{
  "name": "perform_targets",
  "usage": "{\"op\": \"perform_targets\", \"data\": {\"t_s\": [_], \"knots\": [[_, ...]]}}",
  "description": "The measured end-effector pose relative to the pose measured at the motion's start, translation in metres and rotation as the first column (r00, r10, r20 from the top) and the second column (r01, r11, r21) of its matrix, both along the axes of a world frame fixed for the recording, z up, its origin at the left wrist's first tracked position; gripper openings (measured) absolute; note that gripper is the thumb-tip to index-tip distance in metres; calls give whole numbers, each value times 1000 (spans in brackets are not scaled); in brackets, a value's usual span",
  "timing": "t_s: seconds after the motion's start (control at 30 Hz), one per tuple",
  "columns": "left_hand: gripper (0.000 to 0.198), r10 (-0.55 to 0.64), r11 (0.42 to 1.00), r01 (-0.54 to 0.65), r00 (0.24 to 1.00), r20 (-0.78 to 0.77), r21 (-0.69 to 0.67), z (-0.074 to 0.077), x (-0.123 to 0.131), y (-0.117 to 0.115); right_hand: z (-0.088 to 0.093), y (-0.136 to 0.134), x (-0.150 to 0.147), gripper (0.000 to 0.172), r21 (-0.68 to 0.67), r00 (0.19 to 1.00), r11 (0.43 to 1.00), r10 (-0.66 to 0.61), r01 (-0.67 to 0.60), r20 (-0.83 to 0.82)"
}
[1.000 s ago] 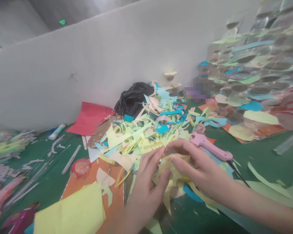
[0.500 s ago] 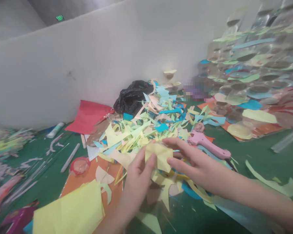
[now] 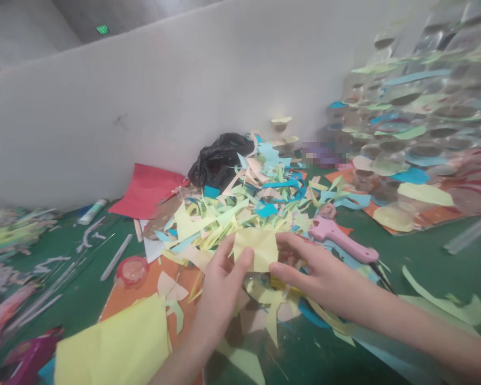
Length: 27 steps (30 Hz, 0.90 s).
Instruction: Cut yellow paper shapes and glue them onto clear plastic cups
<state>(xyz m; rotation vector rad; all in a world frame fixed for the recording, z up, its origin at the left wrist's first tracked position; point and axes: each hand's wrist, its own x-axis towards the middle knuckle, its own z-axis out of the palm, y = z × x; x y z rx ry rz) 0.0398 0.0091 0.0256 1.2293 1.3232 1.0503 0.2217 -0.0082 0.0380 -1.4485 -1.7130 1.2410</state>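
My feed: single head-worn camera | faces forward and down | close over left hand and right hand | white wall beyond

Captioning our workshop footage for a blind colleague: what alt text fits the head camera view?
The left hand and right hand hold a pale yellow paper scrap over a heap of cut coloured paper on a green surface. A pink glue gun lies beside the right hand.
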Motion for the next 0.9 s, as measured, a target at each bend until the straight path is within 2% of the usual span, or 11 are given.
{"op": "perform_targets", "data": {"t_s": [0.13, 0.33, 0.5, 0.73, 0.8, 0.87, 0.9], "knots": [[41, -50, 999, 50, 995, 91, 2, 0, 8, -7, -3, -1, -2, 35, -18, 998, 1000, -8, 7, -59], [37, 6, 999, -4, 999, 51, -32, 4, 12, -11, -11, 4, -4, 22, -68, 981, 998, -9, -4, -196], [38, -24, 998, 29, 995, 96, -57, 5, 10, -10, -7, 4, -1, 22, -89, 984, 996, -9, -7, -179], [41, 6, 997, -1, 997, 72, -73, 11, 14, -12, 4, 2, -1, 19, -45, 989, 998, 25, -32, -145], [42, 36, 998, -35, 999, 14, -58, 12, 13, -11, 7, 5, 2, 21, -10, 998, 999, 42, -42, -53], [42, 86, 996, -86, 996, -33, 1, 11, 10, -9, 10, 8, 13, 27, 59, 987, 998, -4, -6, 162], [43, 110, 993, -108, 993, -45, 45, 11, 7, -7, 11, 8, 22, 30, 125, 955, 992, -59, 23, 290]]}}
